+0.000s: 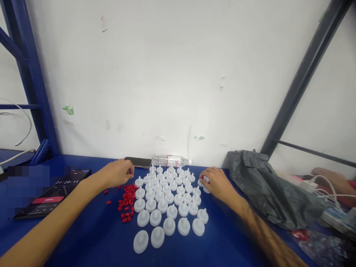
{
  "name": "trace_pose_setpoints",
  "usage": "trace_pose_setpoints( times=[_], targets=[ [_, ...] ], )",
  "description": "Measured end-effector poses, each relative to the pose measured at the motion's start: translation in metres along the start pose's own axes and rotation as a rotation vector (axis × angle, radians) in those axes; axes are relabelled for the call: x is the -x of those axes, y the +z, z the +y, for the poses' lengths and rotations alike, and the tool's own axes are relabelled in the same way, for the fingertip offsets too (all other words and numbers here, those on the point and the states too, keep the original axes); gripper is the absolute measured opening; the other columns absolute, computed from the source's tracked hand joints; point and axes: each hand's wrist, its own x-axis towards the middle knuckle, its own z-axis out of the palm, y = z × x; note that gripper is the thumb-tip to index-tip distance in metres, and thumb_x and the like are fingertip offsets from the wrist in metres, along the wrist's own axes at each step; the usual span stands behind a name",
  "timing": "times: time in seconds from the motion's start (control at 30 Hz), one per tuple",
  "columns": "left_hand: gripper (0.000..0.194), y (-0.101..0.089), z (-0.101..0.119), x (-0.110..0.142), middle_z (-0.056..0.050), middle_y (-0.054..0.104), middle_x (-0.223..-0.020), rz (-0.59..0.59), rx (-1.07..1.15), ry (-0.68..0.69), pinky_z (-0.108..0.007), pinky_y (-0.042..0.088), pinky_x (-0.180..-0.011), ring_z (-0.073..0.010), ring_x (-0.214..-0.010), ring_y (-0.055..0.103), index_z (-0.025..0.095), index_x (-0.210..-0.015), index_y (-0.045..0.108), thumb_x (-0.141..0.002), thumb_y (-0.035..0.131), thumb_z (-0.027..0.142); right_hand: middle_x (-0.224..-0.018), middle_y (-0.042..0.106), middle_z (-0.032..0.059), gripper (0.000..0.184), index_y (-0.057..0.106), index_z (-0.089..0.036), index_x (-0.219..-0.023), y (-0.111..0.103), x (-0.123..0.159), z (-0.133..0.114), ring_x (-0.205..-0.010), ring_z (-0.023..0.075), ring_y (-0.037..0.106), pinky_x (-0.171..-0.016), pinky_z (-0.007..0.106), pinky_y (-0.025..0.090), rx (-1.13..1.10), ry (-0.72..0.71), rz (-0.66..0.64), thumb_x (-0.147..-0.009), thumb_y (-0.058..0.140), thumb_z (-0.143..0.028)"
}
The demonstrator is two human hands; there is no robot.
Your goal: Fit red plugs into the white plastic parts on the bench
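Along the far edge of the blue table [91,237] rises a white wall [178,74] marked with scuffs and torn scraps. Toward the right edge of the table, a crumpled dark grey plastic bag [267,189] lies in a heap, and beyond it shows the blurred hand of another person [330,181]. A large phone [51,200] showing a timer lies near the left edge, partly behind the left forearm. The left hand [119,173] hovers just left of the white pieces [168,197], its fingers bent inward with the tips close together; whether they pinch anything I cannot tell. The right hand [217,181] is at the right side of the same group, its fingers curled down over white at the border, with a speck of red showing among them; their exact grip is hidden. Close to the far edge, a clear bottle [168,160] lies on its side, its cap toward the right, just beside a dark flat device [139,162]. The white pieces, each a round base with a short stem, spread over the middle of the table toward the near edge. Smallest are the red pieces [128,196], piled beside them on the left, a few scattered apart.
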Motion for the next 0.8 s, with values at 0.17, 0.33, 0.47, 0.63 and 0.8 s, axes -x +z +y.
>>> trace_pose_setpoints(
  times=[0.17, 0.33, 0.47, 0.63, 0.8],
  targets=[
    [0.007, 0.001, -0.007, 0.002, -0.009, 0.097, -0.098, -0.055, -0.024, -0.016, -0.033, 0.053, -0.078, -0.0322, -0.094, 0.089, 0.024, -0.087, 0.085, -0.088, 0.085, 0.017, -0.142, 0.097, 0.0141, 0.026, 0.095, -0.031, -0.134, 0.004, 0.002, -0.004, -0.142, 0.0402, 0.088, -0.131, 0.06, 0.065, -0.037, -0.072, 0.033, -0.123, 0.072, -0.032],
    [0.01, 0.0, -0.009, 0.003, -0.008, 0.098, -0.096, -0.092, 0.002, -0.007, -0.033, 0.055, -0.078, -0.032, -0.095, 0.091, 0.025, -0.084, 0.083, -0.079, 0.082, 0.017, -0.159, 0.095, 0.0121, 0.042, 0.094, -0.033, -0.154, 0.016, 0.005, -0.01, -0.16, 0.0386, 0.085, -0.145, 0.068, 0.062, -0.083, -0.145, 0.012, -0.132, 0.059, -0.043],
    [0.02, 0.0, -0.01, 0.004, -0.007, 0.098, -0.094, -0.116, 0.018, -0.008, -0.033, 0.056, -0.077, -0.0319, -0.094, 0.092, 0.025, -0.088, 0.084, -0.073, 0.077, 0.014, -0.175, 0.088, 0.0142, 0.059, 0.091, -0.033, -0.166, 0.017, 0.007, -0.01, -0.177, 0.0421, 0.073, -0.152, 0.085, 0.049, -0.148, -0.097, -0.091, -0.137, 0.044, -0.054],
    [0.024, 0.0, -0.012, 0.004, -0.005, 0.096, -0.091, -0.139, 0.007, -0.018, -0.033, 0.057, -0.075, -0.0315, -0.092, 0.092, 0.025, -0.086, 0.082, -0.068, 0.074, 0.012, -0.173, 0.089, 0.0152, 0.065, 0.092, -0.032, -0.164, 0.01, 0.006, -0.013, -0.176, 0.0443, 0.073, -0.153, 0.086, 0.046, -0.243, -0.105, -0.141, -0.136, 0.041, -0.061],
    [0.021, 0.0, -0.012, 0.004, -0.006, 0.097, -0.094, -0.144, -0.01, -0.03, -0.034, 0.057, -0.077, -0.0317, -0.094, 0.093, 0.025, -0.085, 0.079, -0.071, 0.075, 0.01, -0.167, 0.092, 0.0158, 0.063, 0.095, -0.03, -0.157, 0.004, 0.006, -0.016, -0.17, 0.0438, 0.079, -0.154, 0.083, 0.047, -0.268, -0.102, -0.088, -0.135, 0.042, -0.057]
  ],
)
